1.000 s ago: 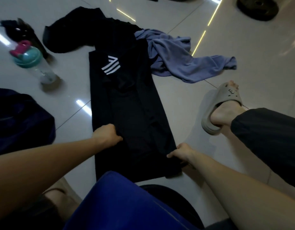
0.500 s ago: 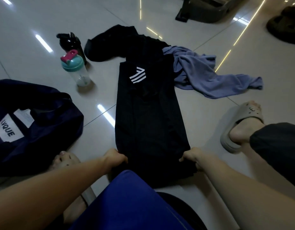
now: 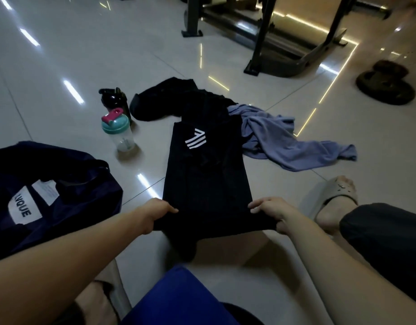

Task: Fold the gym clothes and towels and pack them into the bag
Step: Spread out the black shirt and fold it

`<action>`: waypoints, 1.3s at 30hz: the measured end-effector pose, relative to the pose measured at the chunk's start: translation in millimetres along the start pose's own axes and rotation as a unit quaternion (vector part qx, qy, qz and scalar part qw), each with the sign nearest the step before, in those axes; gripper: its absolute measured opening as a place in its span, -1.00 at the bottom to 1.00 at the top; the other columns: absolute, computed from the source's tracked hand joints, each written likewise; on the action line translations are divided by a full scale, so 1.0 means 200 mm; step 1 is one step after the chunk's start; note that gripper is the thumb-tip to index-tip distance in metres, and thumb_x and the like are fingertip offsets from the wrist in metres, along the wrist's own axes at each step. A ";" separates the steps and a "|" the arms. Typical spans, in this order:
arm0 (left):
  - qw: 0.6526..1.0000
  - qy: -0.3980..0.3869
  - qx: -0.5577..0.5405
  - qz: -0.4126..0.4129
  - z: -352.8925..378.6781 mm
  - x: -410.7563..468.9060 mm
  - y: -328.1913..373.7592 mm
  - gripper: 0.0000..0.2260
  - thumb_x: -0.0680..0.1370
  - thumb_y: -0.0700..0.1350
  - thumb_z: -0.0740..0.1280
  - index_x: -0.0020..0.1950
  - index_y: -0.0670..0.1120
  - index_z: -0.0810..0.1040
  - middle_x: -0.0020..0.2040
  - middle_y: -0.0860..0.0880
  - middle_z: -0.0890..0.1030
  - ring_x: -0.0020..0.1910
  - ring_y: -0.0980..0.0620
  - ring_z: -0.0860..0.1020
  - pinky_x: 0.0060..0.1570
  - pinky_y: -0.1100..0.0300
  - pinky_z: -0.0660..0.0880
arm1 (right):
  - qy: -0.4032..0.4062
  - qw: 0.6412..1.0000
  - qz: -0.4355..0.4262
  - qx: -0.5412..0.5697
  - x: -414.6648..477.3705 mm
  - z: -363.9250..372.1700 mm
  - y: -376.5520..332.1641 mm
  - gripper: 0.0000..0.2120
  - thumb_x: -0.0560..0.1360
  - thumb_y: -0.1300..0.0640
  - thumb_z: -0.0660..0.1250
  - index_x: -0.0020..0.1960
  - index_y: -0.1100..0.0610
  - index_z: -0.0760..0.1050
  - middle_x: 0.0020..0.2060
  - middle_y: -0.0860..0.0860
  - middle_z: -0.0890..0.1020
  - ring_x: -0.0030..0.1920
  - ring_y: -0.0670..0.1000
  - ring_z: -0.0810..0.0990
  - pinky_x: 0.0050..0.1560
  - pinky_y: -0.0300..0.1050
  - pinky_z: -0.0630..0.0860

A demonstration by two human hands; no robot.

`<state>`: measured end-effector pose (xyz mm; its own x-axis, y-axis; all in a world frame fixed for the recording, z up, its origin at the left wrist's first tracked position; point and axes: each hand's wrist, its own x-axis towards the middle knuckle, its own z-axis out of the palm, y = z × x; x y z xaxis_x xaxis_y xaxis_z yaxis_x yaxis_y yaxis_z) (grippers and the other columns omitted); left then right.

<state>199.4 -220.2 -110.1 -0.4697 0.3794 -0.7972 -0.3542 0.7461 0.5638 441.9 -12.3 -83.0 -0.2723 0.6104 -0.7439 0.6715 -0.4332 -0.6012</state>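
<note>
- Navy duffel bag [image 3: 61,207] sits on floor at left, apart from the clothes.
- Black garment w/ white stripes [image 3: 207,179] lies lengthwise in centre. Far end flat on tile, near end lifted.
- Blue-grey cloth [image 3: 284,146] is crumpled at its top right, touching it.
- L hand [image 3: 159,213] & R hand [image 3: 272,212] each grip a near corner of garment, fingers curled round fabric.
- Teal-lid shaker bottle [image 3: 119,134] stands upright btwn bag & garment.

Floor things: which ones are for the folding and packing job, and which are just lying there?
For the job: black striped garment, held at its near edge by the left hand and right hand; other black garment; bluish cloth; navy bag.

Just lying about: teal-lidded shaker; black bottle; weight plates; machine frame.
</note>
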 end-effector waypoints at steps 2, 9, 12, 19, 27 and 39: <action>0.998 -0.058 0.017 -0.007 -0.04 -0.07 0.10 -0.90 0.54 -0.32 0.39 -0.01 -0.15 0.58 -0.19 -0.11 0.64 -0.31 0.00 0.62 -0.42 0.23 0.52 | -0.029 0.999 0.020 -0.019 -0.03 -0.03 -0.06 -0.75 0.54 0.38 0.29 -0.10 0.19 0.73 0.09 0.21 0.66 0.09 0.25 0.65 0.17 0.14 0.61; 0.974 -0.174 0.121 -0.080 -0.19 -0.16 0.14 -0.87 0.55 -0.29 0.33 -0.13 -0.10 0.61 -0.18 -0.07 0.59 -0.36 0.06 0.50 -0.45 0.26 0.43 | -0.127 0.986 0.082 -0.067 -0.12 -0.18 -0.02 -0.84 0.54 0.35 0.30 0.01 0.31 0.66 -0.17 0.19 0.65 -0.30 0.11 0.66 -0.23 -0.10 0.64; 0.941 -0.239 0.208 -0.119 -0.20 -0.19 0.05 -0.88 0.60 -0.20 0.33 -0.12 -0.09 0.59 -0.21 -0.03 0.58 -0.41 0.10 0.43 -0.42 0.30 0.35 | -0.167 0.961 0.139 -0.172 -0.13 -0.17 0.05 -0.71 0.50 0.23 0.45 0.19 0.30 0.61 -0.24 0.12 0.60 -0.35 0.02 0.58 -0.12 -0.16 0.53; 0.892 -0.286 0.308 -0.165 -0.22 -0.14 0.08 -0.93 0.62 -0.09 0.36 0.03 -0.07 0.55 -0.25 0.05 0.54 -0.45 0.18 0.40 -0.47 0.35 0.33 | -0.191 0.953 0.092 -0.218 -0.16 -0.15 0.01 -0.74 0.59 0.23 0.32 0.22 0.33 0.60 -0.34 0.15 0.61 -0.39 0.04 0.61 -0.25 -0.11 0.56; 0.938 -0.228 0.203 -0.160 -0.27 0.00 0.14 -0.91 0.62 -0.19 0.31 -0.07 -0.12 0.54 -0.29 -0.04 0.56 -0.46 0.16 0.39 -0.53 0.36 0.32 | -0.138 0.972 0.114 -0.151 0.00 -0.09 -0.04 -0.90 0.59 0.25 0.27 -0.06 0.28 0.48 -0.35 0.14 0.57 -0.46 0.02 0.60 -0.40 -0.19 0.54; 0.965 -0.190 0.015 -0.179 -0.35 0.37 0.30 -0.72 0.56 -0.26 0.30 -0.35 -0.20 0.58 -0.35 -0.07 0.49 -0.54 0.15 0.35 -0.64 0.38 0.29 | -0.122 0.975 0.164 -0.088 0.35 0.03 -0.26 -0.85 0.63 0.25 0.24 -0.12 0.23 0.44 -0.37 0.09 0.51 -0.61 -0.07 0.49 -0.59 -0.27 0.47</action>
<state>87.6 -185.3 -119.7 0.0111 0.2640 -0.9645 -0.4131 0.8796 0.2360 384.2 48.5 -105.4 -0.1652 0.2725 -0.9479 0.8520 -0.4446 -0.2763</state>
